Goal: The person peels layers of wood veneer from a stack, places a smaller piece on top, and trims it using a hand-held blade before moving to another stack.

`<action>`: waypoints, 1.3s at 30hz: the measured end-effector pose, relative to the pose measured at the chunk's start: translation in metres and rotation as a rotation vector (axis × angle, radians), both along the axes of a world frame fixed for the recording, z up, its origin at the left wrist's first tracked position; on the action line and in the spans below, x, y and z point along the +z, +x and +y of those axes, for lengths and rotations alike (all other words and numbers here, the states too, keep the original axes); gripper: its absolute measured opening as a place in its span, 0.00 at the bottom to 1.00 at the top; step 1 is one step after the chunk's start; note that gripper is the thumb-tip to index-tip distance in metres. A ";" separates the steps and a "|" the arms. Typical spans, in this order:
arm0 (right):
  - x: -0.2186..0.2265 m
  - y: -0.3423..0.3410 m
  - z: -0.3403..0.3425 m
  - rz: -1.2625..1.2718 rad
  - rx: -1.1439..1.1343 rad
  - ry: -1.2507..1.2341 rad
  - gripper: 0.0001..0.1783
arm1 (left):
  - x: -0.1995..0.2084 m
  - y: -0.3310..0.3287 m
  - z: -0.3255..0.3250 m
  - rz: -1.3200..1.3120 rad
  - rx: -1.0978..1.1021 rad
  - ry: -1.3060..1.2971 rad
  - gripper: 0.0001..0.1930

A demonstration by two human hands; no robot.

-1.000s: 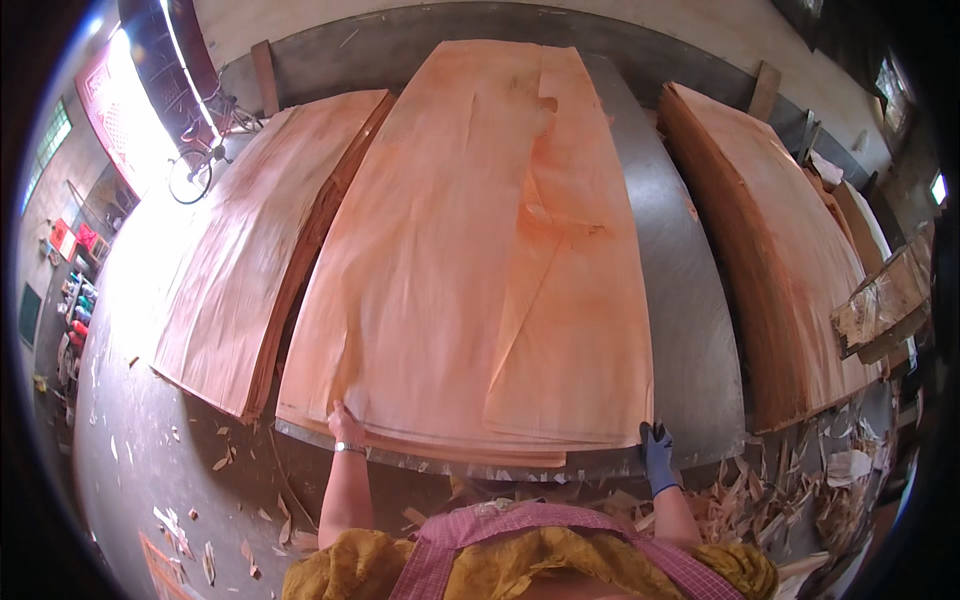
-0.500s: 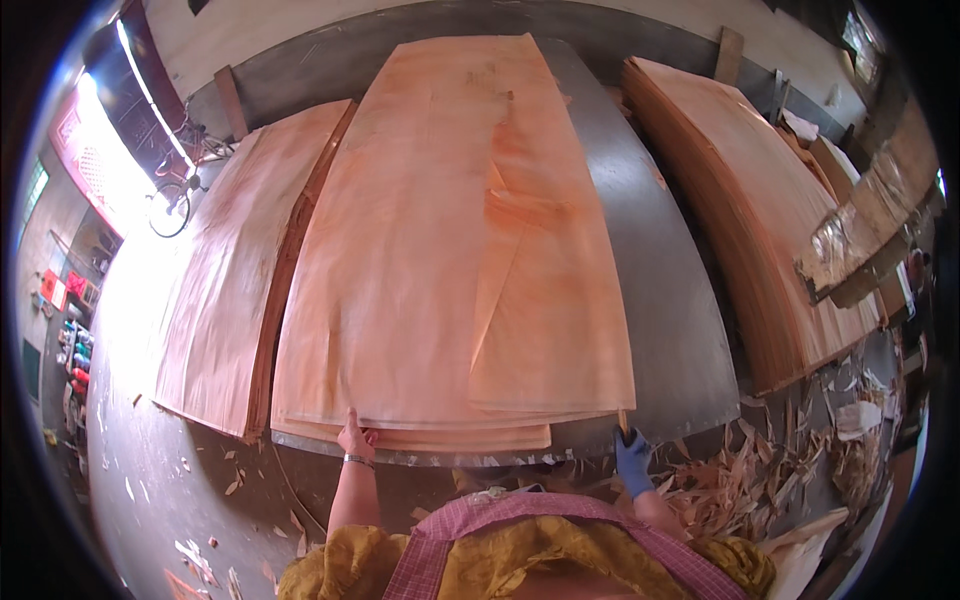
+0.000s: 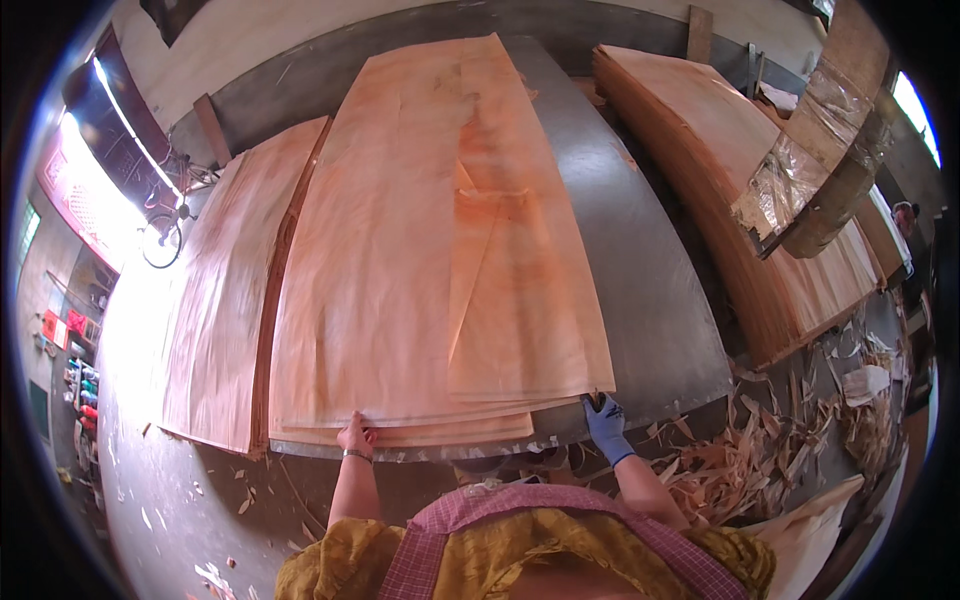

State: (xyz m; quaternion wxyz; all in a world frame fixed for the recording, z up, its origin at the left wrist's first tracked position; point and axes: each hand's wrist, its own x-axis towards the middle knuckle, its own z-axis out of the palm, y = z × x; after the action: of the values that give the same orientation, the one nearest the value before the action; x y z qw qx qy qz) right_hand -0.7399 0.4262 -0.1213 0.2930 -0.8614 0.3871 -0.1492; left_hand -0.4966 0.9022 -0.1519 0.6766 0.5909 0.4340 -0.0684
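A large orange-pink wood veneer sheet (image 3: 370, 270) lies lengthwise over a dark metal-topped table, with a folded, overlapping piece (image 3: 530, 330) along its right side. My left hand (image 3: 356, 438), bare and with a band at the wrist, pinches the sheet's near edge, thumb on top. At the sheet's near right corner my right hand (image 3: 607, 428), in a blue glove, is closed on the edge; its fingertips are partly hidden. Below the top sheet, the edge of another veneer sheet (image 3: 480, 432) sticks out toward me.
Stacked veneer (image 3: 235, 290) stands to the left, and a taller veneer stack (image 3: 720, 200) to the right. Bare metal tabletop (image 3: 650, 280) shows right of the sheet. Wood scraps (image 3: 730, 460) litter the floor at right. A taped board (image 3: 820, 130) juts in at upper right.
My right hand has moved inward and slightly up with the sheet's near right corner. The left hand stays on the near edge. The whole view has turned a little.
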 end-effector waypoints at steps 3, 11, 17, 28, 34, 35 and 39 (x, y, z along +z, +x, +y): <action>0.005 -0.003 -0.003 -0.182 -0.044 0.388 0.22 | -0.002 0.002 0.002 -0.007 -0.002 0.012 0.15; 0.116 -0.011 -0.040 -0.212 -0.255 0.880 0.15 | -0.001 -0.002 0.004 0.014 0.037 0.055 0.14; 0.013 -0.106 -0.129 0.016 -0.185 -0.052 0.21 | -0.005 0.003 -0.003 -0.020 0.017 0.021 0.14; 0.001 -0.219 -0.185 0.269 -0.269 -0.437 0.19 | -0.004 -0.001 -0.007 -0.051 0.114 -0.019 0.18; 0.041 -0.223 -0.204 0.140 -0.373 -0.153 0.18 | -0.011 -0.004 -0.005 -0.164 0.219 -0.017 0.15; 0.030 -0.224 -0.200 0.135 -0.371 -0.106 0.19 | -0.010 -0.003 -0.012 -0.158 0.274 -0.015 0.15; -0.026 -0.210 -0.187 0.083 -0.387 -0.117 0.22 | -0.008 0.011 -0.028 -0.096 0.464 0.051 0.12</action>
State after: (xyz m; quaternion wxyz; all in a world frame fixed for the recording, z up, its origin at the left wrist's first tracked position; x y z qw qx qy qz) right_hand -0.9502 0.2394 -0.1476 0.1923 -0.7919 0.5477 -0.1895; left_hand -0.4859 0.8741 -0.1599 0.6788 0.4948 0.5272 0.1281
